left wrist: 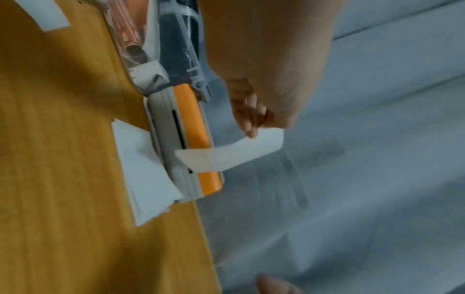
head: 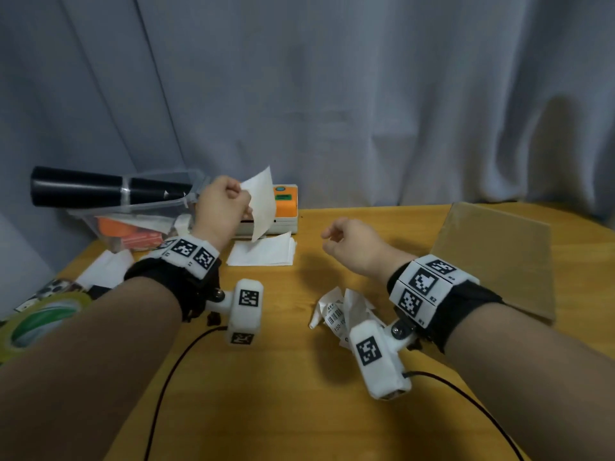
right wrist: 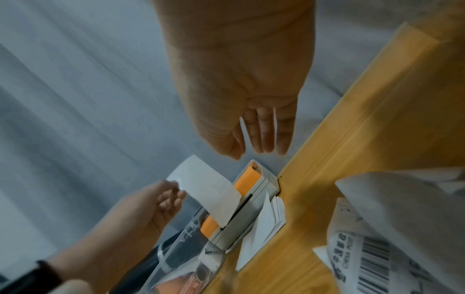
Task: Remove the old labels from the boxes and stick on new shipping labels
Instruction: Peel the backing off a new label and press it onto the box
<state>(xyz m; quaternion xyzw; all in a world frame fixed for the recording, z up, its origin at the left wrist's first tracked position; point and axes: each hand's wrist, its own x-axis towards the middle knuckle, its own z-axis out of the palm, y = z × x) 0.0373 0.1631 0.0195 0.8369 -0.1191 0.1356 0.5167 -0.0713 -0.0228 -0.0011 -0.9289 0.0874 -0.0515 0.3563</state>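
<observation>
My left hand (head: 233, 204) pinches one edge of a blank white label (head: 263, 201) and holds it up above the orange-and-white label printer (head: 285, 207). In the left wrist view the label (left wrist: 234, 153) curls out from between the thumb and fingers (left wrist: 249, 119). My right hand (head: 346, 244) hovers over the table's middle, holding nothing, its fingers (right wrist: 264, 135) loosely extended. A crumpled old barcode label (head: 336, 311) lies below that wrist. The cardboard box (head: 499, 257) lies at the right. A stack of blank labels (head: 263, 252) rests in front of the printer.
A clear plastic bin (head: 139, 207) with a black roll (head: 100, 191) across it stands at the back left. A green tape roll (head: 36, 321) and a phone (head: 55, 289) lie at the left edge. Black cables (head: 173, 364) cross the wooden table (head: 299, 394). A grey curtain hangs behind.
</observation>
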